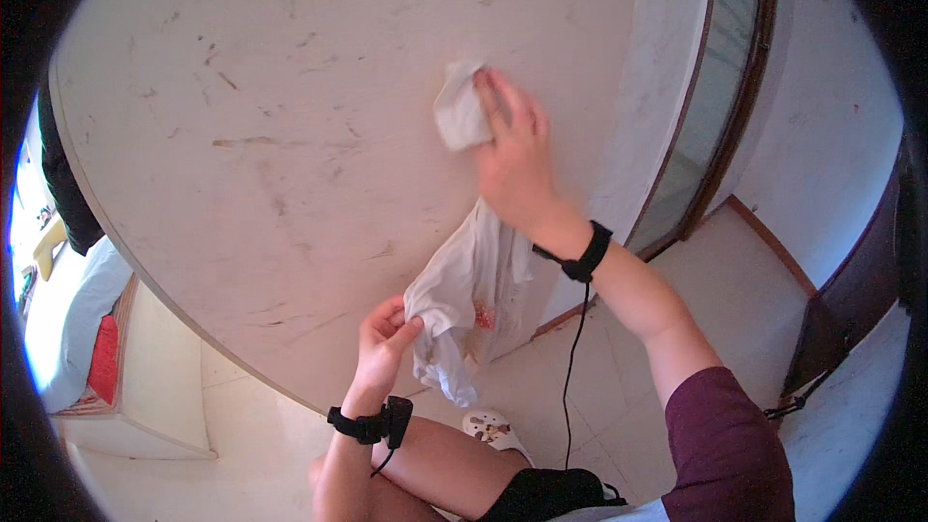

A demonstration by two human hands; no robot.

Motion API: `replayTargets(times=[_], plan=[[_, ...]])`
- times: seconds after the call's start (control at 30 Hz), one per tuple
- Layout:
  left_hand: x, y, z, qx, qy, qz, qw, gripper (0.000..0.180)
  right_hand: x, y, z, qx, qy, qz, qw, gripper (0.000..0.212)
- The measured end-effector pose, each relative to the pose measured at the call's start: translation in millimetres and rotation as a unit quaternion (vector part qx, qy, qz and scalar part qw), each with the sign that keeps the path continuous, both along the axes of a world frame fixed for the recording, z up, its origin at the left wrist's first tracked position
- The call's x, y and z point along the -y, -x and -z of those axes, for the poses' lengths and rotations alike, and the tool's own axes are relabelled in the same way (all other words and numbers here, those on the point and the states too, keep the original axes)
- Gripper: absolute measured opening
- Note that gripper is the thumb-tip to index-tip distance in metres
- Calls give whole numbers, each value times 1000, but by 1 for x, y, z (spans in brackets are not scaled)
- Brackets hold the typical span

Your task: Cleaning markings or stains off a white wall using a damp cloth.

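My right hand (517, 150) is closed on a white folded tissue or cloth (461, 116) over the pale table. The hand is slightly blurred, so I cannot tell whether the white piece touches the surface. Nearer to me, my left hand (385, 333) pinches the edge of a thin white bag (449, 280), which droops over the table's near edge. Through the bag's thin side shows a patch of red and brown bits (484, 316). The bag's upper end reaches up beneath my right wrist.
The large round table (290, 58) has dark streaks and flecks across its top. To its right stand a wall and a dark-framed glass panel (706, 116). A bed (82, 329) with red fabric lies at the left. A black cable (570, 367) hangs from my right wristband.
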State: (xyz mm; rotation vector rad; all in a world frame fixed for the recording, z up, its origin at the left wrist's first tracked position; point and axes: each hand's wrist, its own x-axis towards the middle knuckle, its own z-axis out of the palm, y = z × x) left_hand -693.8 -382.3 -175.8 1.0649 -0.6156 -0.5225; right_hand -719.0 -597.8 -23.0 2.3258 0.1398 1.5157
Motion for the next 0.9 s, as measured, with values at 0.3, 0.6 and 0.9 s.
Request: replayTargets(times=[0.3,0.6,0.9], plan=[[0,-2,6,-1,-22,-6,1000,25,1,-9,20,-21,24,-36,999,26],[-9,-1,-1,30,-22,-32,999,25,-1,1,8,53,-25,-72,996,29],[-33,-9,3,68,-81,-140,984,20,-15,16,60,-49,28,-113,992,28]])
